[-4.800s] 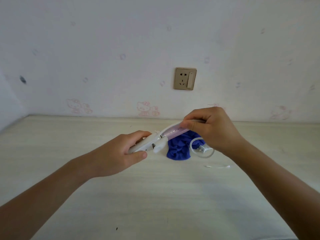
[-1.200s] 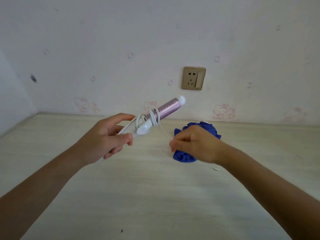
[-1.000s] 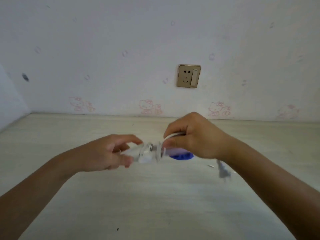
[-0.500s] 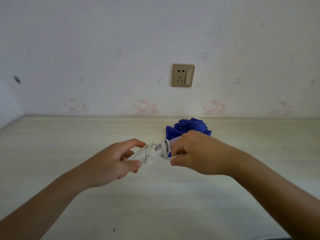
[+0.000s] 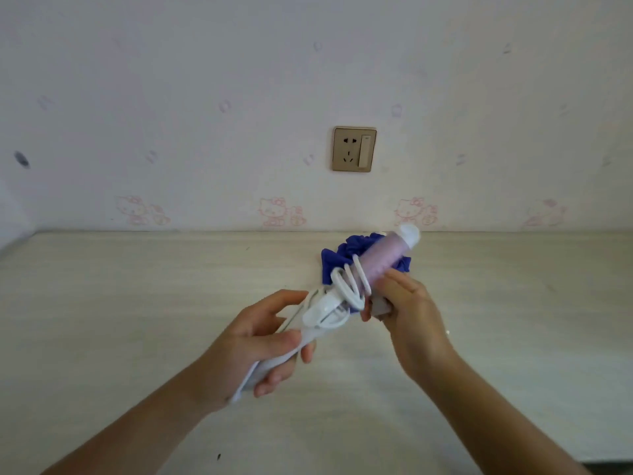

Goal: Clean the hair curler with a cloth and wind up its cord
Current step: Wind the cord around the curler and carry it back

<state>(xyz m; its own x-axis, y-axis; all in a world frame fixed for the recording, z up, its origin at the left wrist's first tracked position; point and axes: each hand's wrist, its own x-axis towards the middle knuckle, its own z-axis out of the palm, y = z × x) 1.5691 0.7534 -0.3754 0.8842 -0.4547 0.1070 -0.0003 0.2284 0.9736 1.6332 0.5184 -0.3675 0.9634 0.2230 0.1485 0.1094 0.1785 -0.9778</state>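
Note:
The hair curler (image 5: pixel 383 257) has a white handle, a pale purple barrel and a white tip, and it points up to the right above the table. My left hand (image 5: pixel 263 341) grips its white handle. The white cord (image 5: pixel 349 282) is looped several times around the base of the barrel. My right hand (image 5: pixel 407 310) holds the cord's plug end against the curler, just below the loops. A crumpled blue cloth (image 5: pixel 337 257) lies on the table behind the barrel, partly hidden by it.
The pale wood-grain table (image 5: pixel 137 303) runs to a wall with pink cartoon stickers. A gold wall socket (image 5: pixel 354 149) with a switch sits above the cloth. A small white speck (image 5: pixel 448 332) lies on the table to the right of my right hand.
The curler has tilted up, so its barrel and tip now show beyond my right hand. My right hand has slid down from the barrel to the cord end under the loops.

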